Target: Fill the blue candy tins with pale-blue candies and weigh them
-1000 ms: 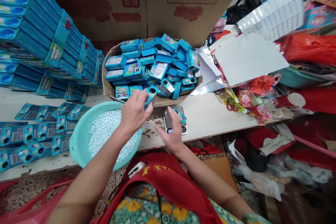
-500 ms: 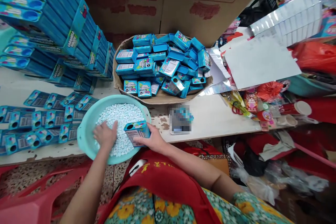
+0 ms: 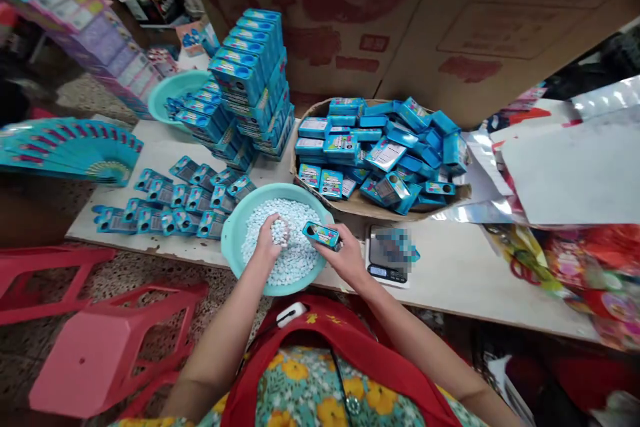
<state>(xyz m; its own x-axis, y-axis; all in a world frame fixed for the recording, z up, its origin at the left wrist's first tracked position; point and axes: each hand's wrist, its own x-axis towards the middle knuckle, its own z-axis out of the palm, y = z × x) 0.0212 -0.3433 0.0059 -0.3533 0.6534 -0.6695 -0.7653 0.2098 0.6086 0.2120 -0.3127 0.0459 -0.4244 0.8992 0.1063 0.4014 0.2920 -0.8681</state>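
Observation:
My left hand (image 3: 271,239) is cupped over a teal bowl (image 3: 234,227) full of small white candies (image 3: 295,263), fingers closed round a scoop of them. My right hand (image 3: 347,257) grips a small blue candy box (image 3: 322,235) at the bowl's right rim, its round hole turned toward my left hand. Behind the bowl a round cardboard tray (image 3: 453,194) holds a heap of the same blue boxes (image 3: 380,147).
Flat blue boxes (image 3: 180,203) lie in rows left of the bowl, with stacked cartons (image 3: 250,73) and a second teal bowl (image 3: 173,90) behind. A small scale (image 3: 387,255) sits right of the bowl. Pink stools (image 3: 100,353) stand at lower left. Cardboard walls rise at the back.
My left hand has lifted out of the candies with a handful. The right hand turned the box on edge and raised it beside the left. The camera view swung left.

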